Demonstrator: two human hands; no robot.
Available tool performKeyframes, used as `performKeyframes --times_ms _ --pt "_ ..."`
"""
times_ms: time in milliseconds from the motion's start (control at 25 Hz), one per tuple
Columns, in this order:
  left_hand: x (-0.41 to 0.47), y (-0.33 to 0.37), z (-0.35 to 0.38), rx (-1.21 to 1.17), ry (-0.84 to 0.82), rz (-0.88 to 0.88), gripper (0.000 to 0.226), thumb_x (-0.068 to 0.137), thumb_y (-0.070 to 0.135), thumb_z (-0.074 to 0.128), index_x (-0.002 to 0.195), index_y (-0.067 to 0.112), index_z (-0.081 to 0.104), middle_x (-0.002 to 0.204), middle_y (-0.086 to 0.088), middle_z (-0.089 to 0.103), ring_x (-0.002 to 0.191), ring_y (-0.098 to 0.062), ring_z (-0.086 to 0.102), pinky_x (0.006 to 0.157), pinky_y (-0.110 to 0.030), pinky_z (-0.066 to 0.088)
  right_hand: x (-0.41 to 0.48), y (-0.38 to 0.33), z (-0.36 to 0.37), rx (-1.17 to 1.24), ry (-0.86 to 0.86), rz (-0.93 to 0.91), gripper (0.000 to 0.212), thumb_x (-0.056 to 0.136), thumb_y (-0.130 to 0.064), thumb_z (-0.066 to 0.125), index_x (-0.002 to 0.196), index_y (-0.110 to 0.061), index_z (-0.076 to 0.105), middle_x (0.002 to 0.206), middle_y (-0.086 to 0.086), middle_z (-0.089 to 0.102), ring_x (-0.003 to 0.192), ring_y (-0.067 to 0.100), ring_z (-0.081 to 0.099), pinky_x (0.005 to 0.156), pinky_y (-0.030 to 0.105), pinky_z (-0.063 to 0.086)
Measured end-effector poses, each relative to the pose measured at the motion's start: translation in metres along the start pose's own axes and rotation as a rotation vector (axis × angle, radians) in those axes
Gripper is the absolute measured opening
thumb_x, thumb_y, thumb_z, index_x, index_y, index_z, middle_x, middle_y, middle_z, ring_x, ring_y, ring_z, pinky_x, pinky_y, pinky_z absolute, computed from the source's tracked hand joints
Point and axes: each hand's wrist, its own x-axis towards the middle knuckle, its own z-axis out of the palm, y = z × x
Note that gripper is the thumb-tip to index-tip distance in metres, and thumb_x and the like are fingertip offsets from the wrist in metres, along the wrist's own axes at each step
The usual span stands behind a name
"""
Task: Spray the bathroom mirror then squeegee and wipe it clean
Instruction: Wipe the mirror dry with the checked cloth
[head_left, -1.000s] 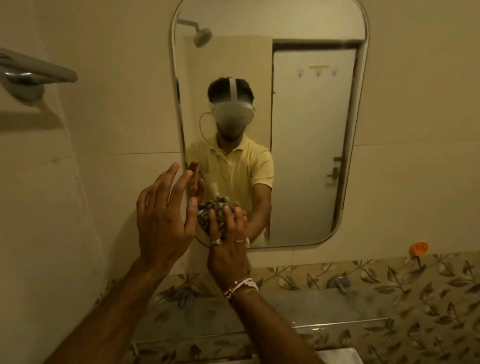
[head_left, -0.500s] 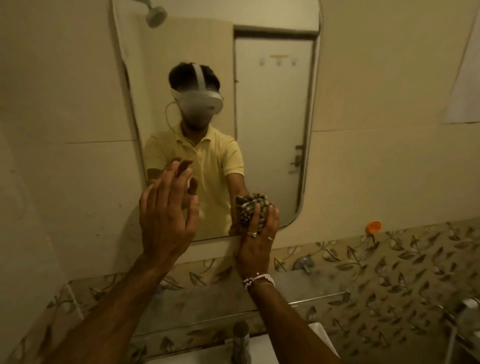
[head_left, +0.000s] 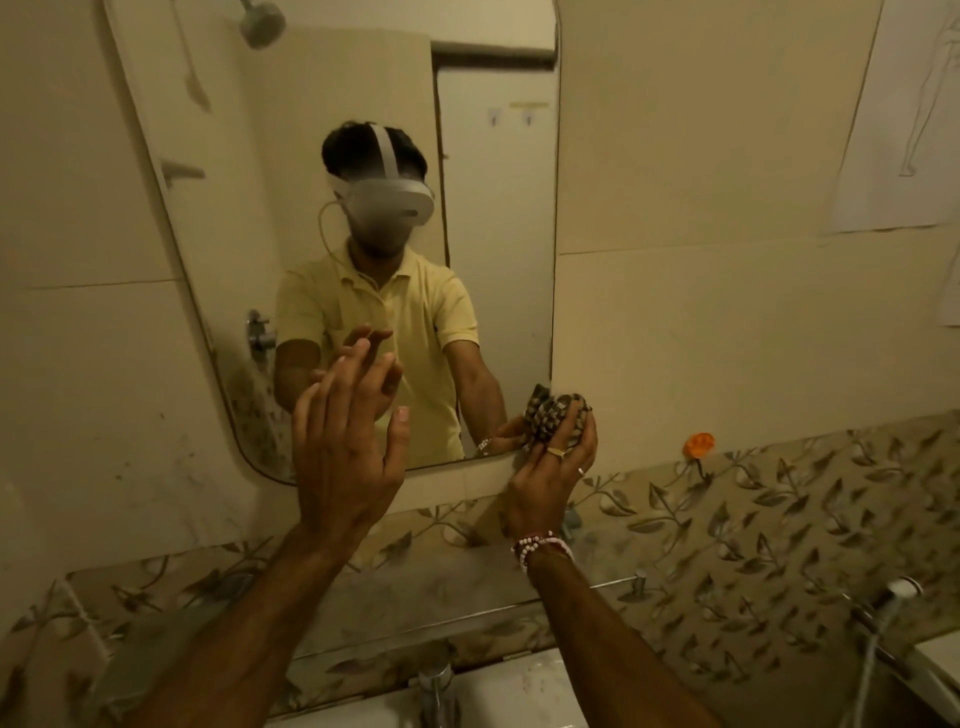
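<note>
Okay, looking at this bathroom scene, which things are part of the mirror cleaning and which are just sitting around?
Part of the job:
mirror
patterned cloth, bunched in the right hand at the mirror's lower right corner
left hand, open and empty

Just around:
tap
orange object
paper sheet on the wall
glass shelf

1. A tall rounded-corner wall mirror (head_left: 467, 291) fills the picture from 10 to 1 o'clock.
2. The right hand (head_left: 553, 467) presses a bunched, dark patterned cloth (head_left: 553, 415) against the mirror's lower right corner, at about 4 o'clock.
3. The left hand (head_left: 345, 447) is raised at centre, fingers spread, holding nothing.
4. A small orange object (head_left: 698, 444) sits on the leaf-patterned tile band (head_left: 779, 519) at 3 o'clock.
5. A chrome tap (head_left: 434, 691) stands at 6 o'clock.
</note>
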Motion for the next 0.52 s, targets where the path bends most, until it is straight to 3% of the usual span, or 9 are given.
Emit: performKeyframes --times_ms 240,440,520 --pt "-0.013 0.030 0.008 -0.088 -0.031 0.004 0.056 0.098 0.037 0.047 0.153 0.027 0.039 0.162 0.000 0.035 0.147 -0.020 0.036 0.117 -0.046 0.028 0.003 -0.001 -0.030 0.035 -0.035 -0.029 0.068 0.095 0.001 0.041 0.156 -0.024 0.023 0.158 0.009 0.023 0.146 0.021 0.025 0.118 0.023 0.020" --pt "-0.016 0.058 0.016 -0.205 -0.082 0.016 0.054 0.098 0.036 0.047 0.150 0.022 0.044 0.161 -0.002 0.037 0.148 -0.018 0.035 0.115 -0.050 0.034 0.010 0.001 -0.064 0.007 -0.010 -0.032 0.069 0.095 -0.003 0.041 0.157 -0.026 0.022 0.159 0.004 0.020 0.147 0.022 0.024 0.120 0.036 0.024" --pt "-0.023 0.072 0.023 -0.266 -0.121 0.037 0.054 0.099 0.039 0.045 0.151 0.024 0.043 0.161 -0.001 0.037 0.148 -0.018 0.035 0.115 -0.051 0.035 0.007 0.007 -0.082 -0.025 0.022 -0.056 0.066 0.094 -0.013 0.037 0.157 -0.027 0.021 0.159 0.003 0.019 0.148 0.015 0.021 0.121 0.027 0.020"
